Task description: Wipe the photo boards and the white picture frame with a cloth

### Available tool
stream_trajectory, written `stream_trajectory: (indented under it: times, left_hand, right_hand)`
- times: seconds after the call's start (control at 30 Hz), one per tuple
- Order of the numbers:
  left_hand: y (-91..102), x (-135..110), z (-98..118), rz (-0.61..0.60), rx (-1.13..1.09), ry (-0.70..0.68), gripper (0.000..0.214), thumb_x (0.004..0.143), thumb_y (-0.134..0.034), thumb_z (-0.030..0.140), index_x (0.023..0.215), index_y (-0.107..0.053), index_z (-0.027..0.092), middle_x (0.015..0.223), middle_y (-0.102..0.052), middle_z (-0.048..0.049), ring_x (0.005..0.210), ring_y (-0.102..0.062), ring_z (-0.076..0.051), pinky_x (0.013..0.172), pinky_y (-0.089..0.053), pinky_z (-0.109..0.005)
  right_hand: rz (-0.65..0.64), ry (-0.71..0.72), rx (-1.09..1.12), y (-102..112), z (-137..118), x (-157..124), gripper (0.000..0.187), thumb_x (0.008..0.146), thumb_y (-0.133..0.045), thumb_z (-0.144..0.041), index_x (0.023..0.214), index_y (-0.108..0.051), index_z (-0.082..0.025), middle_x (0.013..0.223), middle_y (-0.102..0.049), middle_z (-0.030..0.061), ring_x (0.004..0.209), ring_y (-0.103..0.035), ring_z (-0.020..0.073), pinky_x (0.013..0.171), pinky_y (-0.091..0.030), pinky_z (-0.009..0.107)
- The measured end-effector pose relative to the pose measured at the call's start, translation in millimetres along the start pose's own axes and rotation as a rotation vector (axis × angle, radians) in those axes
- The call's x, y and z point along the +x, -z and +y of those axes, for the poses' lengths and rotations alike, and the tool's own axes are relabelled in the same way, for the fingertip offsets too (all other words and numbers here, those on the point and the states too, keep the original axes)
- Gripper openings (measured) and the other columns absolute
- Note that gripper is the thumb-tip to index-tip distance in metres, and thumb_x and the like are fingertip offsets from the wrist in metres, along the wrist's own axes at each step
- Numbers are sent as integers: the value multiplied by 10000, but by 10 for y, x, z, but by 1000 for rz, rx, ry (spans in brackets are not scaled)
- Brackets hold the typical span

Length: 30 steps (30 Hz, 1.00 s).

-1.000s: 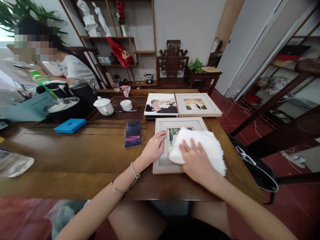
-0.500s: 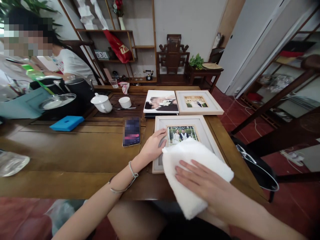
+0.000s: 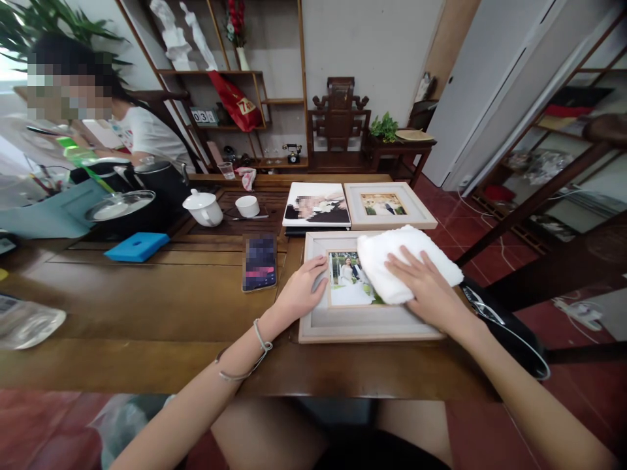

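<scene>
A light wood picture frame (image 3: 343, 323) lies flat on the table in front of me, a couple's photo (image 3: 345, 281) at its centre. My left hand (image 3: 304, 284) rests on the frame's left border, thumb and fingers apart, not wrapped round it. Over the frame's right half, a folded white towel (image 3: 392, 251) covers part of the photo. My right hand (image 3: 424, 281) holds this towel from above, pressing it down with spread fingers; its thumb is hidden.
Behind the frame lie a photo board (image 3: 316, 205) and another picture frame (image 3: 421, 205). A phone (image 3: 259, 264), blue block (image 3: 137, 247), lidded white cup (image 3: 203, 207) and small white bowl (image 3: 247, 206) are to the left. A person (image 3: 151, 134) sits at the far left.
My right hand has moved the towel up and away from me, toward the frame's upper right. More of the photo and the lower border now show. My left hand stays at the left border.
</scene>
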<state>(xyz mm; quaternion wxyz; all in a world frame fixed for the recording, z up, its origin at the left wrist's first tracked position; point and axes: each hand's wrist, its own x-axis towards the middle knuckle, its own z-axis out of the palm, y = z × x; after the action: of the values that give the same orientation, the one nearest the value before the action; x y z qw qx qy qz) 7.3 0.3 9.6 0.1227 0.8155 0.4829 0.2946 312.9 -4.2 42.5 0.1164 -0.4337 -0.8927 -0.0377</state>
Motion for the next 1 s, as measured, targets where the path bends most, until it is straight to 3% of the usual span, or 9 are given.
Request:
stream_trajectory:
  times: [0.13,0.27,0.4,0.57,0.67,0.77,0.9,1.0]
  left_hand:
    - [-1,4,-1,2,-15,-5,350,936,-507,234,1239,-641,122,1388,-597,-167,1340,-529,-288,1145,-427,-475]
    - [16,7,18,-13,-9,-4,354,945,-504,245,1248,-640,123,1396,-593,-162,1343,-527,-280,1153,-417,-464]
    - [41,9,46,-25,-12,7,393,928,-560,280,1268,-630,97,1419,-570,-177,1349,-520,-282,1163,-404,-452]
    - [44,12,54,-5,-32,-14,380,910,-595,276,1252,-645,119,1403,-586,-169,1311,-561,-286,1140,-434,-457]
    - [42,13,54,2,-32,-20,360,907,-599,262,1235,-656,126,1388,-601,-164,1301,-569,-289,1130,-447,-460]
    - [46,15,62,3,-31,-15,349,910,-593,245,1233,-657,130,1386,-605,-156,1310,-562,-287,1129,-450,-460]
    - [47,16,65,-3,-32,-19,353,912,-591,240,1238,-652,118,1387,-602,-162,1318,-553,-286,1135,-444,-457]
    - [37,17,54,-5,-34,-22,362,916,-587,252,1247,-646,118,1395,-593,-167,1313,-558,-286,1134,-443,-464]
  right_hand:
    - [-42,147,22,128,-454,-273,770,619,-476,3,1388,-514,-22,1450,-521,188,1420,-358,347,1137,-365,564]
    - [-9,193,63,290,-587,-553,783,634,-425,29,1401,-510,-102,1444,-546,122,1376,-449,245,1093,-457,422]
    - [93,91,45,210,-184,-501,809,674,-403,46,1463,-427,-133,1488,-494,126,1416,-386,231,1152,-372,477]
    - [172,-93,25,-45,399,-67,699,734,-422,9,1427,-462,-72,1478,-490,189,1443,-322,300,1145,-351,547]
    - [87,-97,-2,-111,362,208,713,721,-424,7,1430,-461,-50,1508,-452,183,1471,-241,317,1165,-302,563]
    - [-28,-57,-12,-122,64,316,754,690,-422,12,1441,-456,-51,1523,-431,164,1472,-233,321,1184,-247,573]
    - [-183,64,81,10,-292,138,857,615,-415,22,1464,-443,-91,1526,-442,115,1447,-319,282,1196,-256,524]
    - [-270,109,155,235,-286,-2,864,616,-411,22,1452,-487,-183,1481,-510,63,1396,-421,256,1152,-360,479]
